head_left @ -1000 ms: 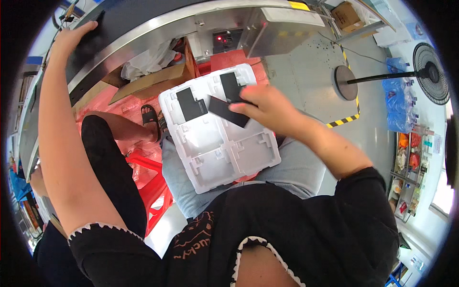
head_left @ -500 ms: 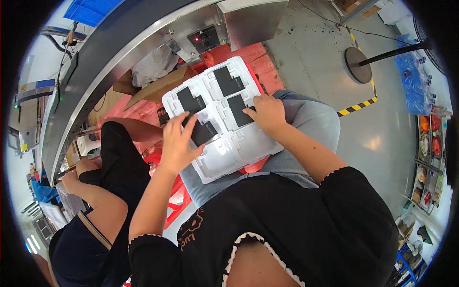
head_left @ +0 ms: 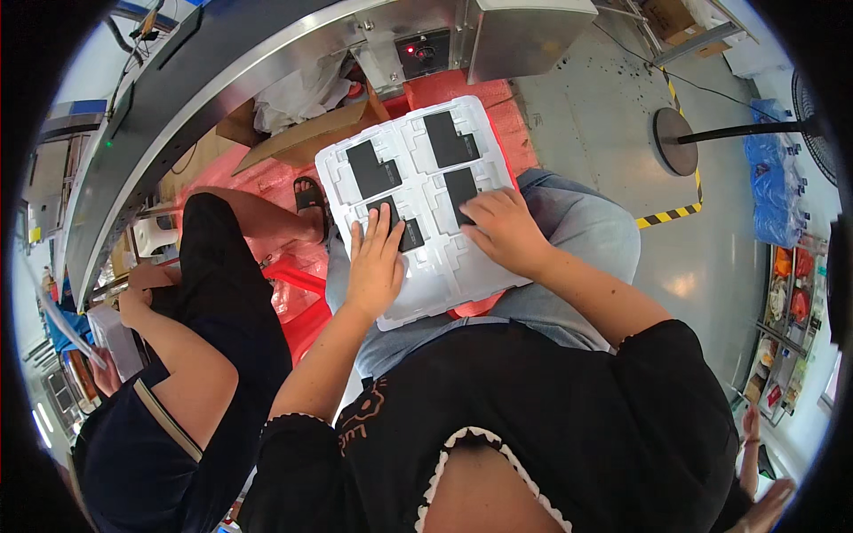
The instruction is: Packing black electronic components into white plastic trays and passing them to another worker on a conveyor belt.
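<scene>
Now the left hand (head_left: 375,266) lies flat, fingers out, pressing one black part (head_left: 397,226) into the white tray (head_left: 444,275) on the lap, and the right hand (head_left: 505,229) presses another (head_left: 461,190) likewise. Four pockets look filled; the near ones look bare.

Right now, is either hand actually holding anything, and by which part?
Nothing is lifted. The left hand lies flat on a black insert in the white tray; the right hand presses another black piece at its near end.

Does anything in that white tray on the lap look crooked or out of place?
Nothing stands out. The white tray rests on the lap, four black pieces in its pockets, the left hand and right hand each pressing one. The nearer pockets hold nothing.
</scene>
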